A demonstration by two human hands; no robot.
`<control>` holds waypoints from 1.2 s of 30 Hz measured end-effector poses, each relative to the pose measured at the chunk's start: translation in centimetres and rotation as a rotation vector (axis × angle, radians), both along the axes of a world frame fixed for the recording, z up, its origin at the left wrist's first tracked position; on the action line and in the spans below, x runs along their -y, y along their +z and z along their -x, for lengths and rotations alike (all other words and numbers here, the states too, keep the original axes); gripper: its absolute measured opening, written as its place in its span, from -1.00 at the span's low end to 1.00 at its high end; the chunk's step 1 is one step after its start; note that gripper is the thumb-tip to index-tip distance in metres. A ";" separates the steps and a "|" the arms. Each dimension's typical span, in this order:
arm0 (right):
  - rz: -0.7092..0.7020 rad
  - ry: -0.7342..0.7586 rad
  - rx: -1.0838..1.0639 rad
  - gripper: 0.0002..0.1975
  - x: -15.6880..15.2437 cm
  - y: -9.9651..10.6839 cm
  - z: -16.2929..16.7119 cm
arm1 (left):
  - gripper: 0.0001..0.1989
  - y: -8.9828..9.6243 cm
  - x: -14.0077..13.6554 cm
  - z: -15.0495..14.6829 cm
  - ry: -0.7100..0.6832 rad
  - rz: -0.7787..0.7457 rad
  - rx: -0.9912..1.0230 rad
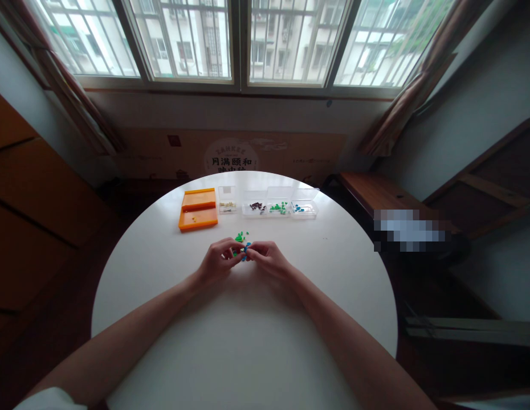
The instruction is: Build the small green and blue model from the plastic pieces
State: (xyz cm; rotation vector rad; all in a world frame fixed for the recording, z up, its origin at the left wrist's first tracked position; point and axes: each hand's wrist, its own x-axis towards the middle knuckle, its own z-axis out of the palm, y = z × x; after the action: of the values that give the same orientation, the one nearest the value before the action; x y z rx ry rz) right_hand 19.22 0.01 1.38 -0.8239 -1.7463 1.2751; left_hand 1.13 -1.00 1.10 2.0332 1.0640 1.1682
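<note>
Under the grip spreads a white table (pixel 248 336); the left hand (pixel 217 259) and right hand (pixel 271 259) meet, fingertips pinching small blue pieces (pixel 246 249) between them. Loose green pieces (pixel 240 237) lie just beyond, where a slipping fingertip could scatter the blue ones.

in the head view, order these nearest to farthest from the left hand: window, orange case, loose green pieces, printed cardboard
From the left hand:
1. Loose green pieces: just beyond it, on the table.
2. Orange case: left part of the table's far side.
3. Printed cardboard: beyond the table.
4. Window: above the cardboard.
</note>
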 end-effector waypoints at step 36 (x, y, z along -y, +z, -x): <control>0.097 -0.058 -0.120 -0.70 -0.5 -0.4 0.0 | -0.76 -0.3 -0.5 0.2 -0.015 0.120 0.183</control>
State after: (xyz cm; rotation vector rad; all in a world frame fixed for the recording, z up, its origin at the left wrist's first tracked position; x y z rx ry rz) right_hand 19.19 0.50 0.97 -0.8298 -1.5662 1.3511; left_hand 0.89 -0.54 0.77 1.8016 1.0025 1.2265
